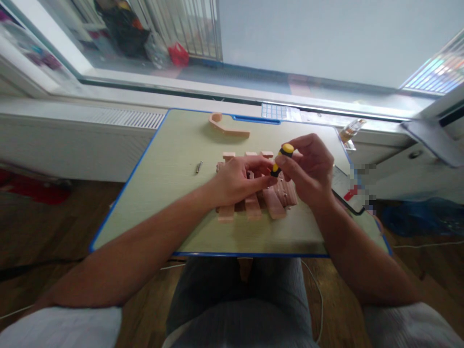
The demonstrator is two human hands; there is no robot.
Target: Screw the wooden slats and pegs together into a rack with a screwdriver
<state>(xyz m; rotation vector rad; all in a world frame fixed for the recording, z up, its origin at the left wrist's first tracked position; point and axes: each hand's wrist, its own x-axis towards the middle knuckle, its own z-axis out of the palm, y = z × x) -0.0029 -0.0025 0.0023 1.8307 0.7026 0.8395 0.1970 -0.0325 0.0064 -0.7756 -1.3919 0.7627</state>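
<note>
Your right hand (310, 166) has the yellow-and-black screwdriver (284, 157) pinched between thumb and fingers, its handle leaning with the yellow cap upward; you can't see its tip here. Your left hand (242, 179) lies over the slatted wooden assembly (254, 208), fingers bent, with thumb and fingertips drawn in at the screwdriver's lower end; whether they grasp anything there, I cannot tell. The assembly rests around the middle of the blue-edged table (174, 208), the ends of three slats pointing toward the near edge and small metal fittings showing on its right side. Toward the left edge, apart from your left hand, lies a slim metal piece (199, 167). Near the far edge you have a hooked wooden piece (228, 129). By the right edge, beyond your right wrist, sits a flat dark-rimmed device (342, 186), partly blurred out.
</note>
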